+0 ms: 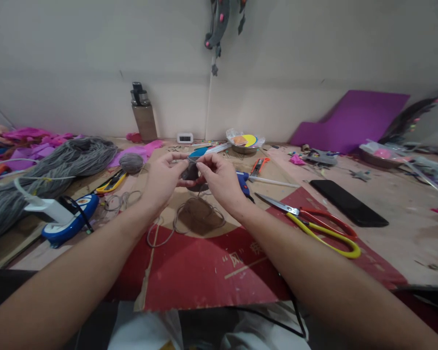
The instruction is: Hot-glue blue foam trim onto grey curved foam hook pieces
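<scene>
Over the middle of a red and brown cardboard sheet (204,272), both hands hold one small dark grey piece (191,170) between them. My left hand (168,177) grips its left side, thumb above and fingers below. On its right side, my right hand (217,177) pinches with thumb and forefinger. Loops of thin grey yarn (175,223) lie on the cardboard under the hands. Just beyond the fingertips a blue pointed shape (198,152) shows. What the small piece is exactly is too small and blurred to tell.
Scissors (295,211), a blue glue gun (243,183) and a black phone (348,201) lie right. At left are a grey yarn skein (69,160), a yarn ball (131,163), a yellow cutter (113,183) and a blue power strip (71,221). A bottle (145,119) stands behind.
</scene>
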Available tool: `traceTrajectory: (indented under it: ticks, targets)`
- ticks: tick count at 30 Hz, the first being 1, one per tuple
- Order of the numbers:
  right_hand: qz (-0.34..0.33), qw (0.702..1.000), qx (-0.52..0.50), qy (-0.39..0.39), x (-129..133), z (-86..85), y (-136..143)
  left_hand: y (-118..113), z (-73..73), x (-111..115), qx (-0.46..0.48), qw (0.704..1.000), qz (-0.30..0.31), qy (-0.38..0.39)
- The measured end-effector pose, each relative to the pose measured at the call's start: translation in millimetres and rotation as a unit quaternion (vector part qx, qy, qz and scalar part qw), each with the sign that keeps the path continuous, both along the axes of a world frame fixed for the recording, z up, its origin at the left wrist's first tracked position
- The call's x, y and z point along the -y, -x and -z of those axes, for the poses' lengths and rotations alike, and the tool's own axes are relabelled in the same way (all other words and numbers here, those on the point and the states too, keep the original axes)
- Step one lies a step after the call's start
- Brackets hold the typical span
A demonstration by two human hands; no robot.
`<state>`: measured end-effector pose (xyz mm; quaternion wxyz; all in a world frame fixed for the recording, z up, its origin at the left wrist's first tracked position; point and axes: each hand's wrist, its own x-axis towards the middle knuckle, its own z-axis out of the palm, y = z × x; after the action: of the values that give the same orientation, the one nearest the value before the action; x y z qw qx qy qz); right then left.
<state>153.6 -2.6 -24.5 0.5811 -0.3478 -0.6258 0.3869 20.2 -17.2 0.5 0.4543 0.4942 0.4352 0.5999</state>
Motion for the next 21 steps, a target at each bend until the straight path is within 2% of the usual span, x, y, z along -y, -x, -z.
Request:
traceTrajectory:
  ticks: [10, 21]
  targets:
    - [0.006, 0.999, -0.027, 0.042, 3.2, -4.1, -1.7, -0.6, -0.3, -0.7, 0.032, 0.999, -0.006, 0.024]
    - [0.014, 1.000, 0.010, 0.015, 1.3, -2.1, -2.2, 0.8, -4.2, -0.2, 0.065, 0.997, 0.019, 0.036]
